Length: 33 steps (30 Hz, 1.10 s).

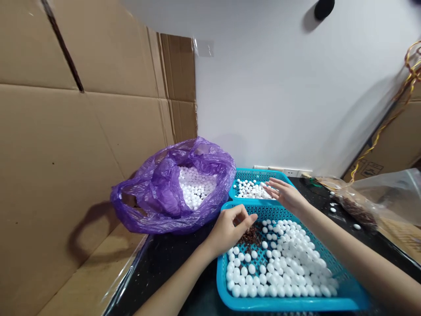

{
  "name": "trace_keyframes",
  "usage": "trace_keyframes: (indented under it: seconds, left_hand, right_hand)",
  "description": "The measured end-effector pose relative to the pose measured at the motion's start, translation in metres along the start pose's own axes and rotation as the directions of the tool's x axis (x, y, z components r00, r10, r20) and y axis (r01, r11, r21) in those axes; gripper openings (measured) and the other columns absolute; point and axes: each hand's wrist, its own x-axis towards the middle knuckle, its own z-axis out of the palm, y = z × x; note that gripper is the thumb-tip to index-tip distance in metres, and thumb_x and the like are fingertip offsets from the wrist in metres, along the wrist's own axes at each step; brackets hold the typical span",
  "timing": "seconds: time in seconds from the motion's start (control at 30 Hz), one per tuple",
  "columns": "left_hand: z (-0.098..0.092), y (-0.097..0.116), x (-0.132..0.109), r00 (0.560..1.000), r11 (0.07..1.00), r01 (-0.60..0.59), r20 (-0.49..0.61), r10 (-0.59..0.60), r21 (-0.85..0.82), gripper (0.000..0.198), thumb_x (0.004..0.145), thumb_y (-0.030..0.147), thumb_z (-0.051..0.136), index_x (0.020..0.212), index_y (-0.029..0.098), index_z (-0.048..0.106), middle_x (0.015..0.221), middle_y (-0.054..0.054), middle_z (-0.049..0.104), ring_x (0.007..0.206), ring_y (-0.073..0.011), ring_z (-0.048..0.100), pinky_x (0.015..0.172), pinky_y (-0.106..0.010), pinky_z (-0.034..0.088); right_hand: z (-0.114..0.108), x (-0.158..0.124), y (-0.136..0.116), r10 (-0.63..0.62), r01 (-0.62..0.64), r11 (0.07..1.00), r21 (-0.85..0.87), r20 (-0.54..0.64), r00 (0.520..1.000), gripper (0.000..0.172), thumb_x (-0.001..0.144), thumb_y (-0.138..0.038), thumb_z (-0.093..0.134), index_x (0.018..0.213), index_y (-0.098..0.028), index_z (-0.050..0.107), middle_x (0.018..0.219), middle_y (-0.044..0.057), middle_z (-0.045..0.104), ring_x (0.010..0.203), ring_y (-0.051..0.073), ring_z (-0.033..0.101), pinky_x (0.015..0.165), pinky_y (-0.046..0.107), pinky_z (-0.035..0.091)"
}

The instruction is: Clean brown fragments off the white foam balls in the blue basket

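Two blue plastic baskets stand on a black table. The near basket [345,303] holds many small white balls [289,263] and a clump of dark brown bits [250,237]. My left hand [228,230] hovers over its far left corner, fingers curled in a pinch just above the brown bits; what they hold is hidden. My right hand [285,193] reaches over the far basket [238,173], fingers stretched out above the white balls [250,189] lying in it.
A purple plastic bag [158,197] full of white balls sits left of the baskets. Cardboard sheets [66,153] wall off the left side. A clear bag [365,206] with brown material lies at the right, with a few loose balls [357,227] on the table.
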Motion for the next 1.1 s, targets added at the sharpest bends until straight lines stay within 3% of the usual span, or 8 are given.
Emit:
trace_keyframes:
  seconds: [0.17, 0.23, 0.3, 0.4, 0.6, 0.77, 0.93, 1.1]
  left_hand:
    - [0.005, -0.001, -0.004, 0.995, 0.982, -0.060, 0.095, 0.044, 0.179, 0.030, 0.087, 0.039, 0.049, 0.069, 0.017, 0.059, 0.061, 0.001, 0.057, 0.056, -0.0125, 0.049, 0.052, -0.022, 0.031]
    - [0.005, -0.002, -0.004, 0.991, 0.962, -0.098, 0.118, 0.070, 0.254, 0.024, 0.086, 0.034, 0.051, 0.072, 0.018, 0.062, 0.063, 0.000, 0.061, 0.056, -0.0132, 0.051, 0.052, -0.022, 0.031]
    - [0.004, -0.003, -0.004, 0.985, 0.938, -0.130, 0.147, 0.087, 0.320, 0.020, 0.086, 0.030, 0.051, 0.075, 0.018, 0.063, 0.067, -0.001, 0.063, 0.058, -0.0140, 0.054, 0.054, -0.023, 0.031]
    - [0.003, -0.004, -0.003, 0.972, 0.892, -0.162, 0.225, 0.070, 0.423, 0.017, 0.085, 0.026, 0.053, 0.076, 0.018, 0.065, 0.074, -0.002, 0.067, 0.066, -0.0167, 0.059, 0.058, -0.024, 0.033]
    - [0.005, -0.009, 0.005, 0.923, 0.788, -0.243, 0.384, 0.010, 0.565, 0.011, 0.078, 0.012, 0.054, 0.079, 0.019, 0.063, 0.083, -0.003, 0.067, 0.080, -0.0211, 0.062, 0.065, -0.026, 0.036]
    - [0.009, -0.012, 0.016, 0.932, 0.653, -0.202, 0.348, -0.101, 0.730, 0.013, 0.077, 0.010, 0.049, 0.084, 0.016, 0.059, 0.084, -0.008, 0.063, 0.076, -0.0235, 0.060, 0.062, -0.028, 0.039]
    - [0.009, -0.008, 0.020, 0.921, 0.595, -0.250, 0.377, -0.098, 0.764, 0.016, 0.082, 0.012, 0.043, 0.089, 0.017, 0.056, 0.087, -0.005, 0.061, 0.076, -0.0212, 0.060, 0.063, -0.028, 0.043]
    - [0.010, -0.005, 0.019, 0.870, 0.536, -0.373, 0.486, -0.081, 0.757, 0.013, 0.088, 0.022, 0.047, 0.092, 0.019, 0.059, 0.095, -0.004, 0.059, 0.074, -0.0196, 0.061, 0.063, -0.029, 0.046]
  right_hand:
    - [-0.004, -0.026, -0.005, -0.094, 0.119, 0.967, -0.226, 0.120, 0.988, 0.035, 0.070, -0.030, 0.073, 0.103, -0.022, 0.064, 0.118, 0.008, 0.059, 0.086, 0.020, 0.066, 0.078, 0.034, 0.054]
    - [-0.006, -0.041, -0.004, -0.107, 0.209, 0.895, -0.394, 0.265, 0.958, 0.025, 0.075, -0.034, 0.068, 0.096, -0.020, 0.068, 0.107, 0.007, 0.063, 0.080, 0.019, 0.064, 0.070, 0.031, 0.054]
    - [-0.010, -0.052, 0.000, -0.052, 0.308, 0.791, -0.529, 0.442, 0.895, 0.020, 0.081, -0.034, 0.061, 0.093, -0.020, 0.069, 0.092, 0.005, 0.066, 0.073, 0.017, 0.062, 0.062, 0.028, 0.051]
    - [-0.015, -0.060, 0.010, 0.004, 0.435, 0.628, -0.645, 0.561, 0.828, 0.017, 0.085, -0.028, 0.054, 0.089, -0.022, 0.069, 0.087, 0.003, 0.068, 0.072, 0.016, 0.059, 0.059, 0.026, 0.045]
    - [-0.017, -0.059, 0.020, 0.099, 0.550, 0.426, -0.718, 0.641, 0.761, 0.017, 0.082, -0.016, 0.051, 0.086, -0.021, 0.067, 0.078, 0.001, 0.066, 0.060, 0.013, 0.053, 0.055, 0.024, 0.039]
    - [-0.018, -0.060, 0.018, 0.118, 0.642, 0.245, -0.726, 0.680, 0.724, 0.009, 0.077, -0.017, 0.059, 0.083, -0.018, 0.065, 0.081, 0.003, 0.061, 0.069, 0.016, 0.055, 0.063, 0.026, 0.040]
    - [-0.019, -0.060, 0.019, 0.169, 0.644, 0.225, -0.731, 0.680, 0.713, 0.009, 0.077, -0.025, 0.062, 0.082, -0.018, 0.063, 0.088, 0.003, 0.059, 0.073, 0.017, 0.057, 0.066, 0.027, 0.040]
    - [-0.020, -0.059, 0.022, 0.196, 0.616, 0.233, -0.752, 0.657, 0.728, 0.009, 0.076, -0.027, 0.062, 0.080, -0.019, 0.063, 0.088, 0.002, 0.059, 0.066, 0.014, 0.054, 0.059, 0.025, 0.038]
